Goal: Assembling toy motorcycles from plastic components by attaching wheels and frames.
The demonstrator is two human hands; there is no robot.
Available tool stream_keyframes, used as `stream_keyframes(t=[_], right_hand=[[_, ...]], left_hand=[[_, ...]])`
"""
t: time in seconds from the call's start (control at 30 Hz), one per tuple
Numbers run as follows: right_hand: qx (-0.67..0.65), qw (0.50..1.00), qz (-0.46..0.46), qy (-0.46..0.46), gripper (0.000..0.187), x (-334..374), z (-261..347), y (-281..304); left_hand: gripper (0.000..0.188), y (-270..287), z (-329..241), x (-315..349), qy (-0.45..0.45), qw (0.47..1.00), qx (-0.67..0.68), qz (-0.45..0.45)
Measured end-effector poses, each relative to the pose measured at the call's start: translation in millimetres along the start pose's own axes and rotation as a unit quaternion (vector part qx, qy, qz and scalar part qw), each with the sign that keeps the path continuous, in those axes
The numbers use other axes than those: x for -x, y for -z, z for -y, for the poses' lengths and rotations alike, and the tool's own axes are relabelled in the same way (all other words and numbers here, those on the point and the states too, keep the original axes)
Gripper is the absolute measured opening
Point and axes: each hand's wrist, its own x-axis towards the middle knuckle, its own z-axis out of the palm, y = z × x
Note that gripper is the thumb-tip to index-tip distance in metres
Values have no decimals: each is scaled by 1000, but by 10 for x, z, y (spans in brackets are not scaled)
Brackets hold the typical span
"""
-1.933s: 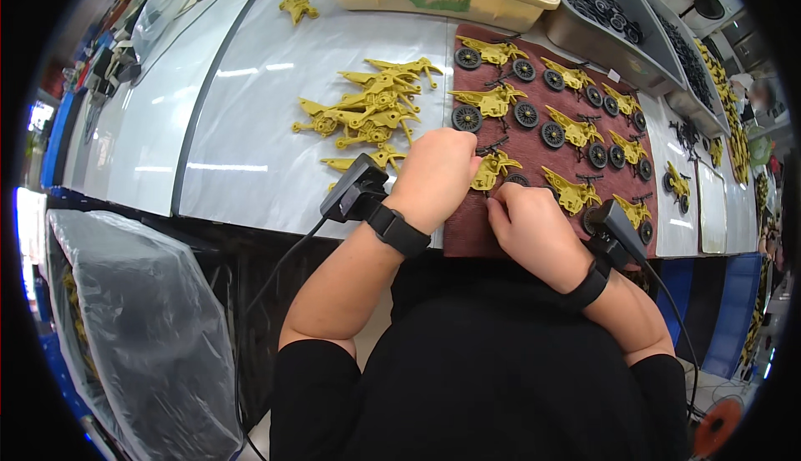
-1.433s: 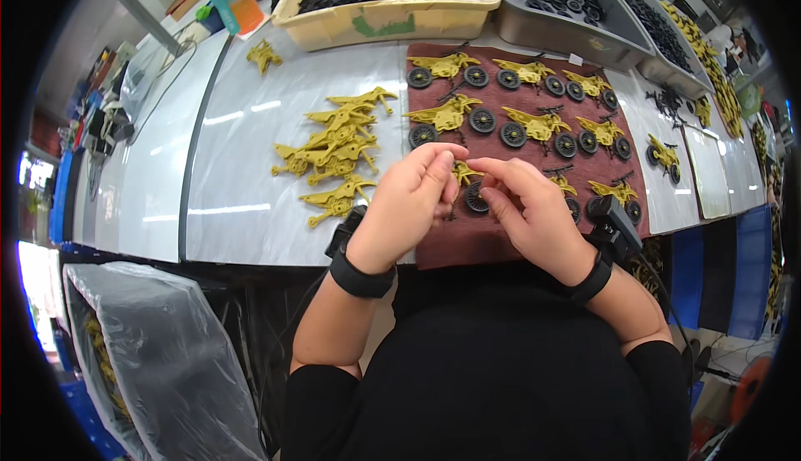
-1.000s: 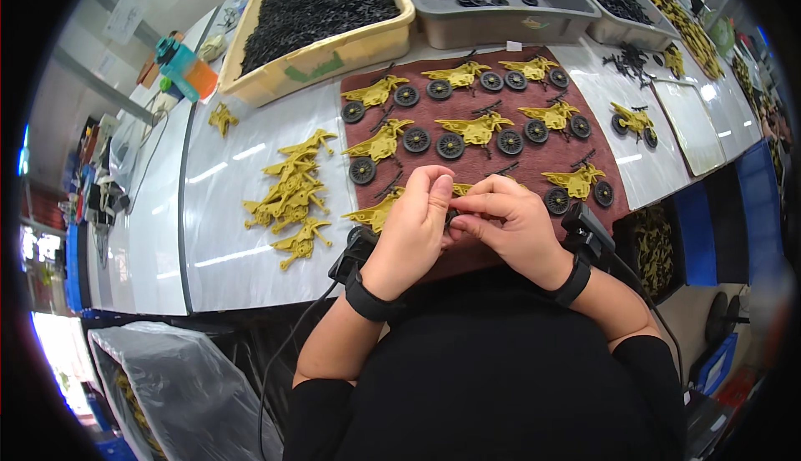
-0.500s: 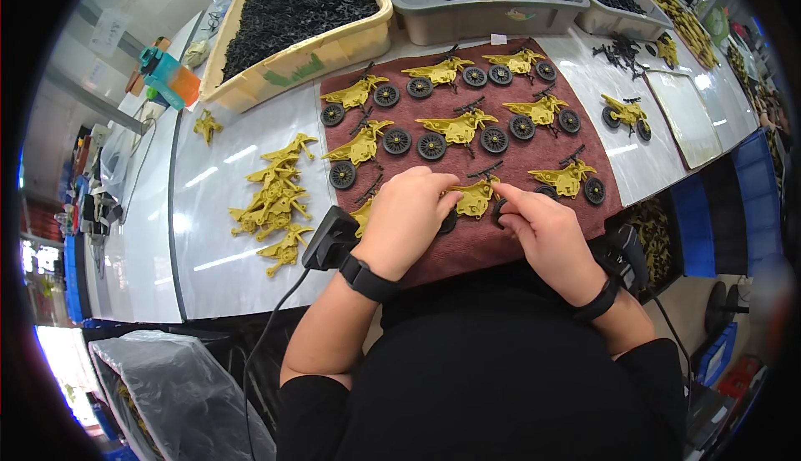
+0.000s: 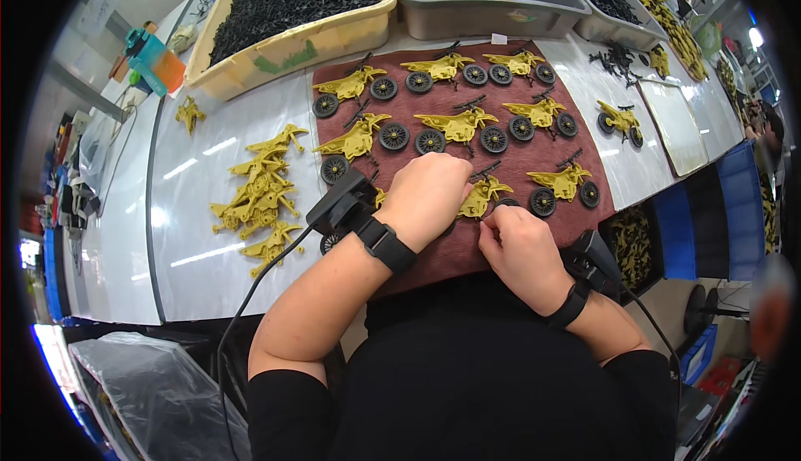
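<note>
yellow toy bike (image 5: 484, 199): middle of the near row on our maroon cloth (image 5: 450, 262), partly hidden
left hand (image 5: 430, 198): fingers curl by the bike's left side; we cannot tell their grip
right hand (image 5: 524, 256): curled fingertips at the bike's lower edge; grip unclear to us
yellow frames (image 5: 263, 184): heaped on our table (image 5: 196, 223)

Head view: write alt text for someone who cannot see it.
A person's left hand and right hand work at a yellow toy motorcycle on a dark red cloth, with similar models in rows nearby. Loose yellow parts lie heaped to the left; bins of black parts stand behind.
</note>
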Motion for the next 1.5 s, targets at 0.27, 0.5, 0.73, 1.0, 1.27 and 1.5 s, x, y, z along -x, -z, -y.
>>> stream_keyframes(t=[0.27,0.5,0.73,1.0,1.27,1.5], right_hand=[[93,995,25,-16,10,-73,118,-38],[184,980,67,-34,9,-164,233,-37],[37,992,70,-97,14,-144,129,30],[136,987,81,-43,16,-104,171,13],[137,983,111,-53,20,-270,110,-40],[71,989,117,-58,27,-178,140,137]], left_hand=[[16,-64,84,-12,-4,999,38,2],[14,-46,63,-14,-7,999,37,6],[13,-32,54,4,6,999,37,13],[12,19,45,11,8,998,60,22],[12,-14,22,21,6,999,47,8],[32,99,48,-47,50,977,203,-39]])
